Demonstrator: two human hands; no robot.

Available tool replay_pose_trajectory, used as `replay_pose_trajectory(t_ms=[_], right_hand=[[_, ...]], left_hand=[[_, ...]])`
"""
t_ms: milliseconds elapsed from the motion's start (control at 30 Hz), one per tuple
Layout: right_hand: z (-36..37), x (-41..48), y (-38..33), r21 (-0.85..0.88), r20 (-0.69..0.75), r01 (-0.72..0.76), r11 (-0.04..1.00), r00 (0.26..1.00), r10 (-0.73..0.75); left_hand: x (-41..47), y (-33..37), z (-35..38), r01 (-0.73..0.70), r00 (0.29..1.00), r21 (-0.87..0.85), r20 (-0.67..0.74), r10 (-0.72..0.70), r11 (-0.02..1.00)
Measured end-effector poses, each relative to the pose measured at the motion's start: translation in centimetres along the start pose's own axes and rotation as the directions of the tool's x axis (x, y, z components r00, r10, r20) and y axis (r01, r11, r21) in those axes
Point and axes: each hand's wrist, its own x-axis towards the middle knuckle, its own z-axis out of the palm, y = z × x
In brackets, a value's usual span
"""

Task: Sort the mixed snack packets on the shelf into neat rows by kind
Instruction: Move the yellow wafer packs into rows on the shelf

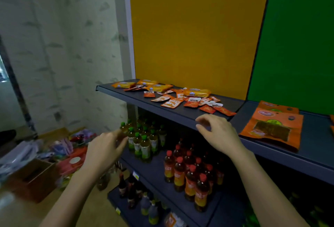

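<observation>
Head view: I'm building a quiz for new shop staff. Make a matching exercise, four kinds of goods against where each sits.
1. small snack packets
2. large orange pouches
3. green-capped bottles
4. red-capped bottles

a. lower shelf, right of the other bottles
b. upper shelf, before the green panel
c. lower shelf, left end
d. upper shelf, before the yellow panel

Pairs: 1-d, 2-b, 3-c, 4-a.

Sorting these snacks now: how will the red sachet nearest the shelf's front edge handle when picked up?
The red sachet lies flat and thin, so probably light and floppy. Its film wrapper may slide on the smooth shelf if pushed.
</observation>
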Motion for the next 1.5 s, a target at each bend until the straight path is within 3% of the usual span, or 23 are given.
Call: replay_pose_trajectory(t_ms=[267,433,700,1000,1333,1500], right_hand=[[3.1,8.5,0.8,-0.055,-0.083,-0.095,0.994,0.992,0.090],[5.6,14.2,1.6,-0.052,-0.118,-0.169,0.984,0.980,0.162],[6.2,22.2,3.2,-0.094,-0.147,-0.358,0.929,0.928,0.343],[7.0,27.2,4.9,-0.220,-0.208,-0.479,0.850,0.874,0.438],[7.9,30.9,6.5,-0.274,-0.245,-0.722,0.636,0.692,0.679],[9.1,32.2,6.9,-0.268,-0.204,-0.818,0.509,0.564,0.800]], left_hand=[[8.7,-2.2,4.6,-0.061,0.998,-0.082,0.006,0.062,0.995],[16.2,-2.9,8.0,-0.056,0.993,-0.196,0.092,0.075,0.979],[25.9,-3.3,12.1,-0.045,0.991,-0.245,0.111,0.074,0.968],[35.4,-4.3,17.1,-0.052,0.981,-0.212,0.175,0.090,0.976],[44.4,-4.8,23.0,-0.005,0.897,-0.124,0.439,0.060,0.992],[46.4,-5.6,24.0,-0.078,0.858,-0.090,0.501,0.113,0.993]])
